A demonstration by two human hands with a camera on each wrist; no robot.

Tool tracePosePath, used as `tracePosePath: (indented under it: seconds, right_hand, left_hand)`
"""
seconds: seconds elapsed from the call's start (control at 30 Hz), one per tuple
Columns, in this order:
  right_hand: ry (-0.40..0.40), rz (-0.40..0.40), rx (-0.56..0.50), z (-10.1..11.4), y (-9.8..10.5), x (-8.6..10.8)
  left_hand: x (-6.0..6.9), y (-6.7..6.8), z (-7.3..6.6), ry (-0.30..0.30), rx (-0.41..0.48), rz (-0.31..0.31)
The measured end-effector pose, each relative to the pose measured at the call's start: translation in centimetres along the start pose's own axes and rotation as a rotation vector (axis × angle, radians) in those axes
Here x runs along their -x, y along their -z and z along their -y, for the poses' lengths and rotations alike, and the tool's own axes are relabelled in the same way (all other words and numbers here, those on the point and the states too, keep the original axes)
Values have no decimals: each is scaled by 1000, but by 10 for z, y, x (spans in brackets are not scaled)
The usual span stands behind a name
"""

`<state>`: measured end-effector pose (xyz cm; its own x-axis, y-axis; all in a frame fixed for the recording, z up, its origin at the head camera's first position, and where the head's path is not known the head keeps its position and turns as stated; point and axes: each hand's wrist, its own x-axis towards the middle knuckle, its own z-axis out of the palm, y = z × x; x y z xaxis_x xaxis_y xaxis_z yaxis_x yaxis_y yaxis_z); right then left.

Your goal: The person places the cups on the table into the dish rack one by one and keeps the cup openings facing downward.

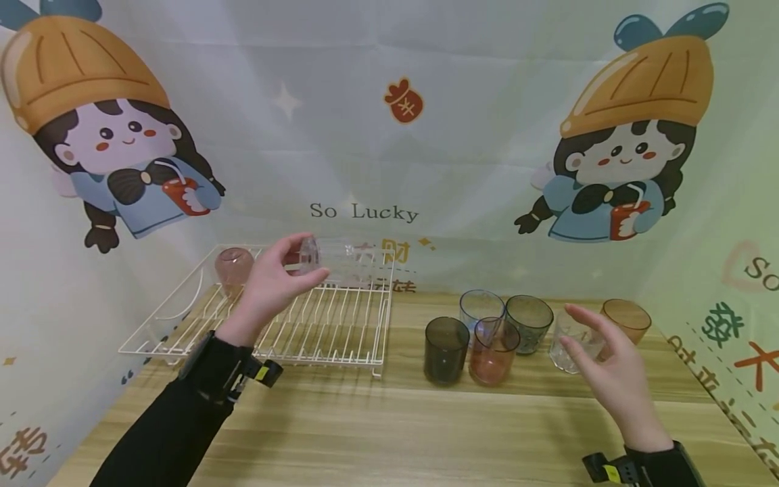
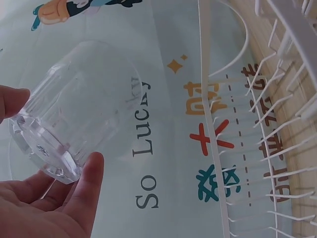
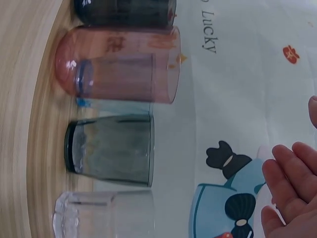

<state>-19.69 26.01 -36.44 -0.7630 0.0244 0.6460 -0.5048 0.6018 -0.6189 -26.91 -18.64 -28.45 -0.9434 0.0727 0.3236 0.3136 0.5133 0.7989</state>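
My left hand (image 1: 264,291) pinches a clear drinking glass (image 1: 341,260) near its thick base, between thumb and fingers. The glass lies on its side in the air above the white wire dish rack (image 1: 328,318), its mouth turned to the right. In the left wrist view, the faceted base of that glass sits between the fingertips (image 2: 93,168). My right hand (image 1: 617,379) holds nothing; its thumb and fingers are spread apart in front of a second clear glass (image 1: 564,352) standing on the table. A pink glass (image 1: 234,267) rests upside down at the rack's back left.
Right of the rack stand several upright glasses: dark grey (image 1: 446,355), pink (image 1: 493,358), bluish clear (image 1: 481,301), grey-green (image 1: 529,325) and amber (image 1: 629,321). They are close together on the wooden table (image 1: 426,433). A printed cloth (image 1: 475,169) hangs behind.
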Motion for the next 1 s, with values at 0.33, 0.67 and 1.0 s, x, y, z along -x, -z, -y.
tracePosePath:
  seconds: [0.33, 0.67, 1.0]
  right_hand:
    - [-58, 12, 43, -13, 12, 2]
    - [-82, 11, 85, -17, 19, 1]
    - [-74, -11, 118, -24, 23, 2]
  left_hand:
    - [-9, 7, 9, 56, -102, 36]
    - [-24, 13, 32, 102, -172, 26]
    - [-115, 15, 191, 186, -191, -22]
